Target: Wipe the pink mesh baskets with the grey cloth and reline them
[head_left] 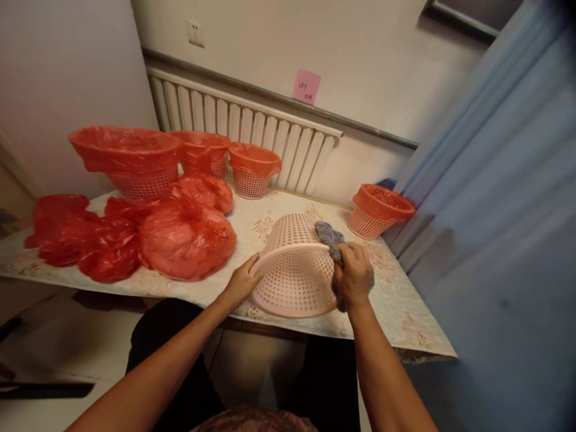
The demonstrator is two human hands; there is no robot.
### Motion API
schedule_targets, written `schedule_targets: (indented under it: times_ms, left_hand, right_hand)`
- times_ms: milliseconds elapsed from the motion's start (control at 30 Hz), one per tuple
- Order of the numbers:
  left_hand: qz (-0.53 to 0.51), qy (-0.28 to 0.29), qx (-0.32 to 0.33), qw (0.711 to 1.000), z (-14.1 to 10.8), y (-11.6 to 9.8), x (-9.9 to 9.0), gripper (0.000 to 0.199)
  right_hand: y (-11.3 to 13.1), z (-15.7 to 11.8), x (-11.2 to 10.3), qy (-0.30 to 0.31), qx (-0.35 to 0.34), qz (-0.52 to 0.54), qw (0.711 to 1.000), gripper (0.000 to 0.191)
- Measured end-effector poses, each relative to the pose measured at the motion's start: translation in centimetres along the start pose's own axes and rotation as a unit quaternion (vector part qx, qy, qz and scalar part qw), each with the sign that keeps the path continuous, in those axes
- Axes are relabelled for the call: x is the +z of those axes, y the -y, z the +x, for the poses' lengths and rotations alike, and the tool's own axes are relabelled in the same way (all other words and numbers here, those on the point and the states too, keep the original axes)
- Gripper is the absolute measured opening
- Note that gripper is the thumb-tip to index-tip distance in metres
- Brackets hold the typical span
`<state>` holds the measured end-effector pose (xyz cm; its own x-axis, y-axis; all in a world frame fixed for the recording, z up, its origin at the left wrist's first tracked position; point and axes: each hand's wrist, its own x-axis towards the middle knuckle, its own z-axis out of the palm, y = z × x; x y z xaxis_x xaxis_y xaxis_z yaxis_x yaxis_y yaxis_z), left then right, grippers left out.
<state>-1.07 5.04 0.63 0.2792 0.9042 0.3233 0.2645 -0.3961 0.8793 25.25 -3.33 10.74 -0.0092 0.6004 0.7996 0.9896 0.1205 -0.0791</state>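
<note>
A pale pink plastic wastebasket [292,288] with a lattice wall lies tilted on the table, its wide mouth facing me. My left hand [243,282] grips its rim at the left, thumb and fingers closed round the edge. At the right side of the rim, my right hand [354,273] is closed on a grey cloth [330,237]. Part of the cloth presses against the basket's outer wall, and more of it hangs below the hand. The palm side of the right hand is hidden.
Wastebaskets lined with red bags stand at the back left, the largest basket [130,159] among them, and a lined basket [380,207] at the right. Filled red plastic bags [186,237] cover the table's left. Behind are a radiator [252,123] and, at right, a blue curtain [495,180].
</note>
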Motion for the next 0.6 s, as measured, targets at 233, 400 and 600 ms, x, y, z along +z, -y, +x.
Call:
schedule_targets:
  times_ms: [233,400,600]
  left_hand:
    - [0.105,-0.007,0.163,0.981,3.3,-3.6,1.2,0.051]
    - [0.128,0.028,0.208,0.969,3.4,-3.0,1.2,0.052]
    - [0.131,0.034,0.212,0.968,2.9,-2.5,1.4,0.054]
  right_hand:
    - [2.8,1.6,-0.7,0.074,-0.083,-0.044,0.993,0.023]
    - [2.3,0.7,-0.7,0.076,-0.068,-0.032,0.994,0.025]
    - [0.9,-0.2,-0.8,0.102,-0.063,-0.026,0.992,0.028]
